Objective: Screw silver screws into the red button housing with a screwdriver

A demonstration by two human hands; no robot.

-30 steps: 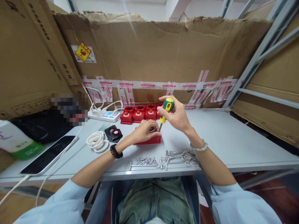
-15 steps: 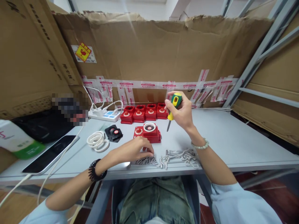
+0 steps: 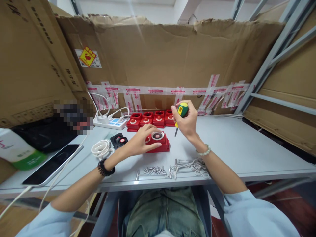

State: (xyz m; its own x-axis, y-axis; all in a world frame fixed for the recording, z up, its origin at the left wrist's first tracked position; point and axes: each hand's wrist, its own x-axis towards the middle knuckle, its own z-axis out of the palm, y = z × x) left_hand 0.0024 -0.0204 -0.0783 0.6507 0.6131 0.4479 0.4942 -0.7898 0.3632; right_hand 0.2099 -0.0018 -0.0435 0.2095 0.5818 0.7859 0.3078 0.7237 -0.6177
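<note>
On the carton (image 3: 153, 56), a label (image 3: 97, 62) is showing "LM270W", rest blurred. Red box (image 3: 163, 145) is sitting partly under left hand (image 3: 139, 141), fingers parted; right hand (image 3: 189, 122) is gripping screwdriver (image 3: 183, 110) nearby.

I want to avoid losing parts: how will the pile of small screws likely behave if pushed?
The screws would probably scatter, since they lie loose together. Slim and small, each is likely light. The metal rod beside them, near the table edge, might stop some.
</note>
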